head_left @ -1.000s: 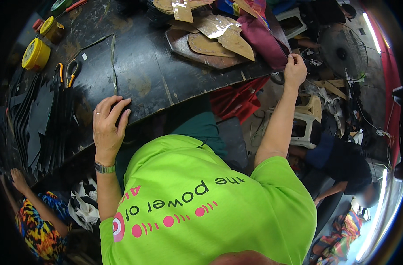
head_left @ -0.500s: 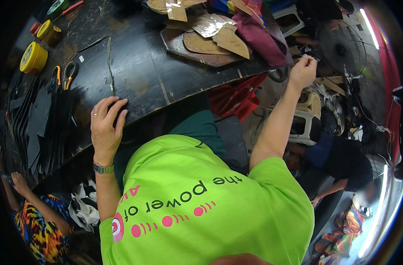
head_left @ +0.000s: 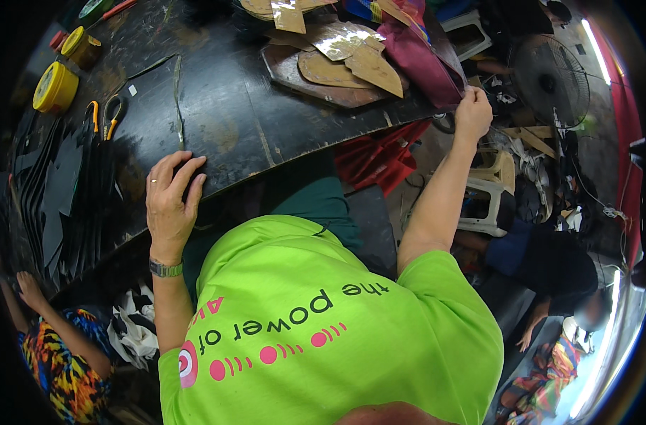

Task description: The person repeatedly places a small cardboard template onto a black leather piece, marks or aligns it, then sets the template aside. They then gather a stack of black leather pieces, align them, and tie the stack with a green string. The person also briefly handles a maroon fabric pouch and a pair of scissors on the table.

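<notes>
My left hand [head_left: 174, 188] lies on the near edge of a black worktable [head_left: 224, 85]. Its fingers are stretched out, with the thumb apart, and it holds nothing. A thin dark strip [head_left: 178, 99] runs across the tabletop to its fingertips. At the table's right corner is my right hand [head_left: 474, 113], fingers bent and pressed together beside a folded maroon cloth piece [head_left: 425, 67]. What the fingers pinch, if anything, is hidden. Left of that cloth, brown cut pattern pieces [head_left: 330, 69] lie on a dark angular board [head_left: 284, 64].
Scissors with orange-and-black handles [head_left: 111, 117], yellow tubs [head_left: 55, 88] and stacked black sheets [head_left: 57, 191] occupy the table's left side. Red cloth [head_left: 383, 156] hangs below its front edge. At right are plastic stools [head_left: 482, 205], a fan [head_left: 549, 81] and a person in dark clothes [head_left: 549, 255]; another person's hand [head_left: 31, 290] shows at left.
My right hand has moved left and slightly toward me, from beyond the table corner to the maroon cloth's edge. My left hand stays in place.
</notes>
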`<state>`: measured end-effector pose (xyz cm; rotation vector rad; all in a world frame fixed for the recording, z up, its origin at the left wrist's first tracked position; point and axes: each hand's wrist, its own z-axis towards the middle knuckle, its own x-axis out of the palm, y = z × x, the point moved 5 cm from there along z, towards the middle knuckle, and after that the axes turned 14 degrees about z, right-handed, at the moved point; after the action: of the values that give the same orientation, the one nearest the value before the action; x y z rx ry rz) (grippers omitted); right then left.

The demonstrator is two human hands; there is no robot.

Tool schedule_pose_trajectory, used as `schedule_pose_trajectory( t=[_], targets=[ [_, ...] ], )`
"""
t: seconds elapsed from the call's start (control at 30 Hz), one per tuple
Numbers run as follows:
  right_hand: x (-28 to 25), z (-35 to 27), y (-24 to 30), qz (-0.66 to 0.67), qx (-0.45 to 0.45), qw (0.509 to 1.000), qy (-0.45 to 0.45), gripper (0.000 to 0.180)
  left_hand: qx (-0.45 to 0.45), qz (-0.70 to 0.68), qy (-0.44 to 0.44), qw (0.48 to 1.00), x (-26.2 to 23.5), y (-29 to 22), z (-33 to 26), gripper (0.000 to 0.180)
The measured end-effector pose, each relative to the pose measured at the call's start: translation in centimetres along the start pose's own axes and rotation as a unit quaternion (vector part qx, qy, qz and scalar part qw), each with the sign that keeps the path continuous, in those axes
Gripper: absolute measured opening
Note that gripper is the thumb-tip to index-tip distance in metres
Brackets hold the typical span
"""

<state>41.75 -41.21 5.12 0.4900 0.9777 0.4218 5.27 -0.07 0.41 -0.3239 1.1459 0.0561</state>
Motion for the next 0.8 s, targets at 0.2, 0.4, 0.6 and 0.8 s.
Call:
schedule_pose_trajectory(
  t=[0.2, 0.4, 0.6, 0.8],
  targets=[
    [0.7, 0.6, -1.5, -0.013, 0.045, 0.999, 0.0, 0.029, 0.002, 0.004, 0.002, 1.0, 0.1, 0.1, 0.1, 0.026],
    [1.7, 1.2, -2.3, 0.002, 0.005, 1.0, 0.028, 0.03, -0.022, -0.013, -0.002, 1.0, 0.5, 0.2, 0.1, 0.033],
    [1.8, -0.1, -2.8, 0.057, 0.024, 0.998, -0.003, 0.036, -0.065, -0.051, -0.013, 0.997, 0.3, 0.6, -0.2, 0.042],
    [0.8, -1.0, -1.4, 0.081, -0.036, 0.99, -0.107, 0.046, -0.06, -0.051, -0.011, 0.997, 0.8, 0.7, -0.2, 0.036]
  ],
)
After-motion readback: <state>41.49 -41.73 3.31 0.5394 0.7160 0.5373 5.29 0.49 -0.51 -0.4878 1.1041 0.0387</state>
